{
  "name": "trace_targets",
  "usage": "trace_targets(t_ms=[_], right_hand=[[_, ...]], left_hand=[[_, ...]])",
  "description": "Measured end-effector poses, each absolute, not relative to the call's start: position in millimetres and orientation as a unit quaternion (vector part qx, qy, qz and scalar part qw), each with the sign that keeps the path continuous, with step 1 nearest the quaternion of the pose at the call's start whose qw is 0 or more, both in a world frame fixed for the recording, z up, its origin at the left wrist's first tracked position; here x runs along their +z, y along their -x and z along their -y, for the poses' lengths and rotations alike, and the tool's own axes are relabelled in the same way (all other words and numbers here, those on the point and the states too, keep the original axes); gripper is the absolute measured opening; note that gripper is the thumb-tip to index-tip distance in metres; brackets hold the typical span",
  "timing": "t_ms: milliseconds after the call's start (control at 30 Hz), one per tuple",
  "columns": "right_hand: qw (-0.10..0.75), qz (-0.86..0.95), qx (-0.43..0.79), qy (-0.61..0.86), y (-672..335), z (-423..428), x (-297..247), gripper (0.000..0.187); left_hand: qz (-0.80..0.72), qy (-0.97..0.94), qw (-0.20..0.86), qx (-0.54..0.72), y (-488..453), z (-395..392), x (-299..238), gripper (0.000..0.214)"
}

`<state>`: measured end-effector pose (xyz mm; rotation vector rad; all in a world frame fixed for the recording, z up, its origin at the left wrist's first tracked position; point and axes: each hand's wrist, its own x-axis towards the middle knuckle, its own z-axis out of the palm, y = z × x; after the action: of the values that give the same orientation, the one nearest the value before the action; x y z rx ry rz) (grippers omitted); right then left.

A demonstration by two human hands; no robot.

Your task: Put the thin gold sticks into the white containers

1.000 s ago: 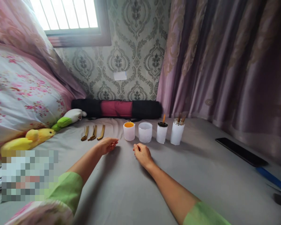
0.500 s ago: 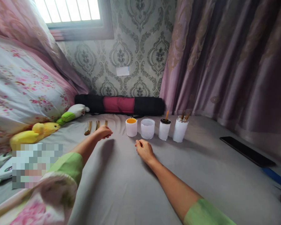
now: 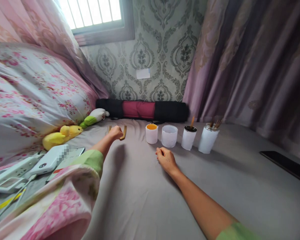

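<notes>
My left hand (image 3: 117, 132) is closed and hangs low over a row of thin brownish sticks. One bundle of sticks (image 3: 124, 133) shows just right of it, and a bit of another (image 3: 110, 128) on its left; the hand covers what lies between. Its fingertips are hidden, so any held thing cannot be made out. My right hand (image 3: 167, 160) rests closed on the grey sheet with curled fingers, nothing visible in them. Beyond it stand a white cup with an orange inside (image 3: 151, 135), a translucent whitish cup (image 3: 169, 137) and a white-wrapped can (image 3: 189, 139) holding sticks.
A white-wrapped jar (image 3: 208, 141) with dark sticks stands at the row's right end. Farther right lies a black phone-like slab (image 3: 287, 165). A black and red roll (image 3: 138, 110) lies along the wall. Plush toys (image 3: 62, 136), a power strip (image 3: 17, 170) and a white device (image 3: 48, 160) are left.
The view has turned left, so things sit farther right in it. My left hand has moved leftward over the sticks, uncovering the right bundle. My right hand stays closed near the cups.
</notes>
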<state>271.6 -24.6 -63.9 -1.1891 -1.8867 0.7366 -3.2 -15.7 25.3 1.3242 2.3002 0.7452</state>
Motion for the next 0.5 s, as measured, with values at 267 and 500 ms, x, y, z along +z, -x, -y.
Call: trace_targets(t_ms=[267, 500], right_hand=[[0.382, 0.742, 0.289, 0.469, -271.4, 24.0, -62.9, 0.037], [0.374, 0.741, 0.294, 0.474, -270.7, 22.9, -62.6, 0.037]], left_hand=[[-0.852, -0.499, 0.063, 0.146, 9.5, 4.2, 16.8, 0.017], [-0.852, -0.511, 0.046, 0.102, 12.9, -3.0, 5.5, 0.023]])
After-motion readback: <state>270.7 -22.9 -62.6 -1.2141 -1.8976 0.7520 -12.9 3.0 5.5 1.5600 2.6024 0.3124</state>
